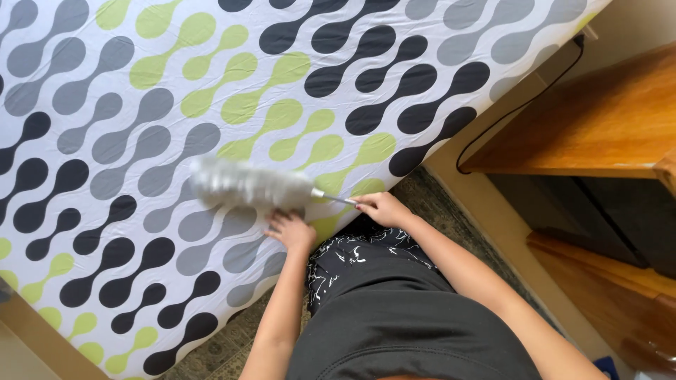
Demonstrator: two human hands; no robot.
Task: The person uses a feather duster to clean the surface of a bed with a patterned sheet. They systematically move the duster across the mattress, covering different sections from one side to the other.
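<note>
A bed sheet (211, 84) printed with grey, black and green rounded shapes covers most of the view. My right hand (380, 208) grips the thin metal handle of a fluffy grey duster (246, 184), whose blurred head lies over the sheet near its front edge. Just below the duster head, my left hand (292, 229) rests flat on the sheet with fingers spread. My dark shirt fills the bottom middle.
A wooden table (591, 119) stands at the right, with a black cable (521, 105) running down the pale wall beside it. A dark patterned rug (436, 204) lies on the floor between the bed and the wall. More wooden furniture (605, 281) sits at lower right.
</note>
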